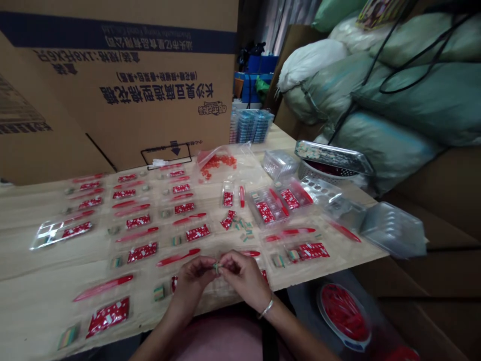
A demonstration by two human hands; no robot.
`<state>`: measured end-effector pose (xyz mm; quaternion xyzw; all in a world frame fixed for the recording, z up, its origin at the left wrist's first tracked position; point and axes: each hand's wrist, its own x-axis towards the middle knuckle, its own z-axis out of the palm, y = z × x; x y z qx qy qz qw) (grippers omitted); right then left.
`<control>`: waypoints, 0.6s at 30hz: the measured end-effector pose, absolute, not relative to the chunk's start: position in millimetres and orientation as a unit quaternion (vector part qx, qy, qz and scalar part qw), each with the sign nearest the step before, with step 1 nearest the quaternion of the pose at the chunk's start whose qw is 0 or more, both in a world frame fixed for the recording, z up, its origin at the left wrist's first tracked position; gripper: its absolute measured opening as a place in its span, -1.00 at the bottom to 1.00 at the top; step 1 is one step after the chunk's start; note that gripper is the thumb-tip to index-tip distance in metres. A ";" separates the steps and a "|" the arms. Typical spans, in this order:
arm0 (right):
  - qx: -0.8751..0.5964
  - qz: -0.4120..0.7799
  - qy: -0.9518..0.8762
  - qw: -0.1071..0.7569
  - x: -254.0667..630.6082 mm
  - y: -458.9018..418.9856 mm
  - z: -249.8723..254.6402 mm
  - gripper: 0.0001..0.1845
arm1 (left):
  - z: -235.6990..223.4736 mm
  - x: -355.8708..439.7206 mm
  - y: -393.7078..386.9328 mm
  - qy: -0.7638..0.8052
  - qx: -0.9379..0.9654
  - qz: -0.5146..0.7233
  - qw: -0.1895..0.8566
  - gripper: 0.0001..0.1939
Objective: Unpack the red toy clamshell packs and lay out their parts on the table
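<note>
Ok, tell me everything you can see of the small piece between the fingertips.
The small piece looks pale green and narrow. The left hand and right hand pinch it between their fingertips, above the wooden tabletop, near its front edge. The hands partly hide it; its material and shape are too blurred to tell.

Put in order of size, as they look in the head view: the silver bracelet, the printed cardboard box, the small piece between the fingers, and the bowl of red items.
1. Printed cardboard box
2. Bowl of red items
3. Silver bracelet
4. Small piece between the fingers
</note>
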<state>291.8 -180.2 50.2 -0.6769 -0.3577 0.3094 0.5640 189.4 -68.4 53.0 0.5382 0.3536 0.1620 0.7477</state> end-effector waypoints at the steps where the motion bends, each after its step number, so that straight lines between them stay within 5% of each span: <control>1: -0.683 0.289 -0.355 0.570 287.9 -181.4 48.8 -0.95 | 53.5 189.9 -70.5 0.350 0.549 0.160 0.742 -0.75; 7: -0.646 0.369 -0.342 0.574 298.1 -205.2 40.8 -0.89 | 50.0 172.1 -73.8 0.292 0.608 0.068 0.735 -0.65; 11: -0.669 0.367 -0.305 0.569 309.0 -215.1 31.4 -0.90 | 50.6 160.7 -63.3 0.280 0.760 0.134 0.571 -0.59; 18: -0.804 0.210 -0.447 0.331 279.5 -192.9 44.8 -0.85 | 39.5 184.3 -52.3 0.039 0.948 0.125 0.290 -0.63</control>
